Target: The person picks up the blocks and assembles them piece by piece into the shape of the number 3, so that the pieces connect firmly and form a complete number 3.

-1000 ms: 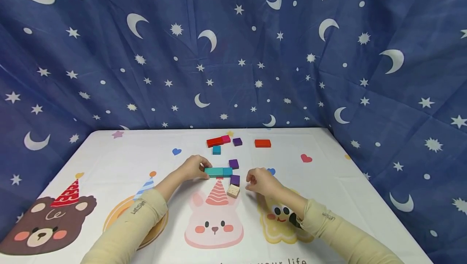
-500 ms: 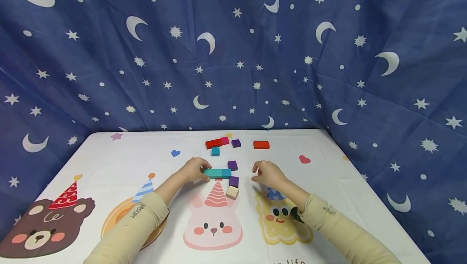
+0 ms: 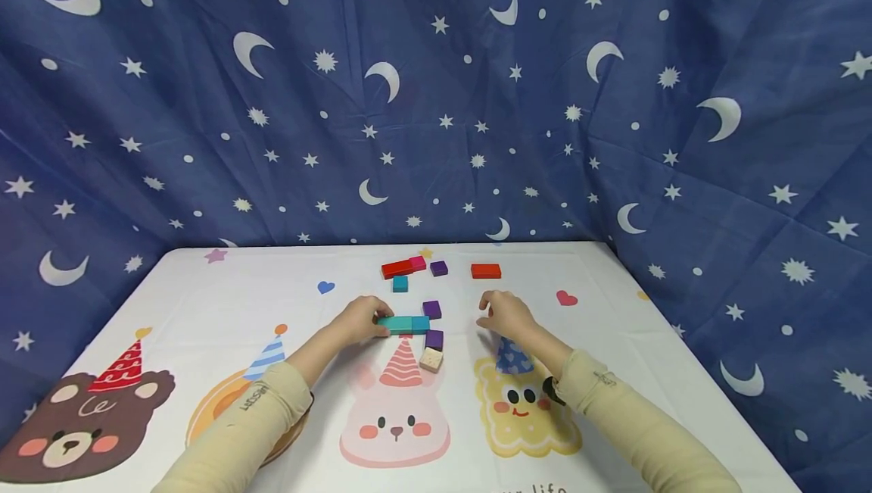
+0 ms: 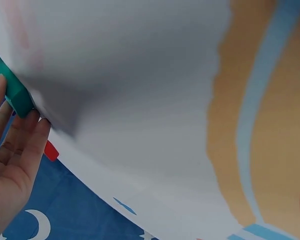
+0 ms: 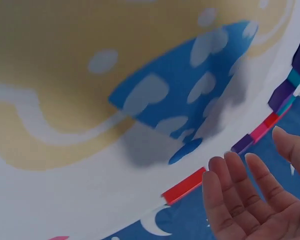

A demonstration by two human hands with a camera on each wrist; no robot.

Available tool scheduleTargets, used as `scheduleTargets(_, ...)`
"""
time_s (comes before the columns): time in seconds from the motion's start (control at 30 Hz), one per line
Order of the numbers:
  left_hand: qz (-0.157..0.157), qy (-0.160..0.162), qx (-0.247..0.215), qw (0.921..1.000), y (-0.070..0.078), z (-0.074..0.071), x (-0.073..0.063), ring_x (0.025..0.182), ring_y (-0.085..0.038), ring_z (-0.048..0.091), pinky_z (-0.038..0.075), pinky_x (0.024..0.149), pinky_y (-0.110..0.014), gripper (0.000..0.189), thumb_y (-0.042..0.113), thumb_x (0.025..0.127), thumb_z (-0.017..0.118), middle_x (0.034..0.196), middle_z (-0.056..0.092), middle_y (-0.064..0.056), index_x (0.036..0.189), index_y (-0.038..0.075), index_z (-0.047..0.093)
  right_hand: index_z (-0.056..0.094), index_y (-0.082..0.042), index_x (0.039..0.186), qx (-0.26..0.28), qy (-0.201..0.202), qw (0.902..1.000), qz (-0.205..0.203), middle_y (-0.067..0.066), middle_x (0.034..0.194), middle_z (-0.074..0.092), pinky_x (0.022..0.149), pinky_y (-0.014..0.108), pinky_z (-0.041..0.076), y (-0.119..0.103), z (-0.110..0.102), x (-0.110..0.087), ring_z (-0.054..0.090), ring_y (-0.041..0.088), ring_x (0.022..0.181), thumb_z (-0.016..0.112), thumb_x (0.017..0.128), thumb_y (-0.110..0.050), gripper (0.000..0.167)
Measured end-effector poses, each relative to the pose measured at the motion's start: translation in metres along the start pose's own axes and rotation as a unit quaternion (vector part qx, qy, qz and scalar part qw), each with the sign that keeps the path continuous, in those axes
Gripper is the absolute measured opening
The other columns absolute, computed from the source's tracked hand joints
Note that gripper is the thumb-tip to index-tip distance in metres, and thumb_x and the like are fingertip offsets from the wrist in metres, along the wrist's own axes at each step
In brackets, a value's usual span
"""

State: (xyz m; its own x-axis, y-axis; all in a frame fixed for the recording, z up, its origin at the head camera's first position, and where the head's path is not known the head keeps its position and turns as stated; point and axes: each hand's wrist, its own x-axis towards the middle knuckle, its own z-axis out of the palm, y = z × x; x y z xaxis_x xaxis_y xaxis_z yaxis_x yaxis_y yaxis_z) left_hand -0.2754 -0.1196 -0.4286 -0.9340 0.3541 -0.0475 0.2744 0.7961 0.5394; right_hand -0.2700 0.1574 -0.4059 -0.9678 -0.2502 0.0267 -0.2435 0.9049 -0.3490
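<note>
My left hand [image 3: 359, 320] holds the left end of a long teal block [image 3: 397, 326] between thumb and fingers, as the left wrist view also shows. A small blue block [image 3: 420, 323] meets the teal block's right end. Two purple blocks sit by the blue one, one behind [image 3: 432, 310] and one in front [image 3: 434, 339]. Touching or very near the front purple block is a cream speckled block [image 3: 431, 360]. My right hand [image 3: 509, 316] hovers to the right of this group, holding nothing; its fingers are loosely bent in the right wrist view.
Farther back lie a long red block [image 3: 397, 270], a pink block [image 3: 418, 263], another purple block [image 3: 439, 268] and a small teal-blue block [image 3: 400, 284]. An orange-red block [image 3: 486, 271] lies behind my right hand. A starry blue curtain [image 3: 422, 99] hangs behind the white table [image 3: 272, 288].
My right hand has moved away from the purple and cream blocks, rightward and toward the back. My left hand keeps its hold on the teal block, and the view has shifted slightly.
</note>
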Motion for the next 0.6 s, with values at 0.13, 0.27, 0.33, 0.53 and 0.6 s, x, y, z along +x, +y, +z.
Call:
scheduleTargets(0.13,0.004,0.011,0.01,0.9999,0.001,0.0,-0.002,0.086,-0.02,0.057,0.05,0.088,-0.039,0.028,0.007,0.078,0.075,0.1,0.068,-0.012,0.104,0.0,0.07,0.065,-0.001,0.096,-0.01,0.005,0.9999,0.008,0.006,0.071,0.06,0.056,0.027,0.042,0.005,0.0,0.009,0.05,0.016,0.059,0.074,0.079,-0.014,0.024)
scheduleTargets(0.27,0.014,0.017,0.021,0.9995,0.001,0.001,-0.003,0.086,-0.02,0.057,0.049,0.089,-0.039,0.028,0.008,0.078,0.075,0.099,0.068,-0.011,0.104,0.0,0.07,0.065,-0.001,0.101,-0.024,0.009,0.9996,0.012,0.009,0.079,0.063,0.06,0.031,0.047,0.013,-0.002,0.016,0.055,0.019,0.065,0.073,0.08,-0.015,0.027)
scheduleTargets(0.33,0.023,0.016,0.027,0.9992,0.0,0.002,-0.003,0.085,-0.02,0.056,0.05,0.088,-0.039,0.028,0.008,0.078,0.075,0.099,0.068,-0.011,0.105,0.0,0.07,0.064,0.0,0.102,-0.031,0.015,0.9993,0.011,0.01,0.082,0.064,0.064,0.034,0.049,0.017,-0.002,0.02,0.058,0.02,0.069,0.073,0.08,-0.014,0.027)
scheduleTargets(0.53,0.036,0.016,0.033,0.9987,-0.001,0.001,-0.003,0.081,-0.018,0.054,0.05,0.085,-0.037,0.028,0.009,0.078,0.075,0.098,0.068,-0.011,0.104,0.0,0.07,0.063,0.001,0.103,-0.043,0.034,0.9984,0.007,0.013,0.089,0.066,0.072,0.037,0.051,0.026,-0.003,0.031,0.06,0.024,0.077,0.072,0.081,-0.012,0.028)
scheduleTargets(0.6,0.037,0.017,0.034,0.9986,-0.001,0.0,-0.002,0.081,-0.018,0.054,0.05,0.086,-0.038,0.028,0.009,0.078,0.075,0.098,0.068,-0.011,0.104,0.0,0.07,0.063,0.001,0.104,-0.044,0.035,0.9984,0.012,0.013,0.091,0.067,0.073,0.037,0.052,0.027,-0.003,0.035,0.061,0.024,0.079,0.072,0.081,-0.012,0.028)
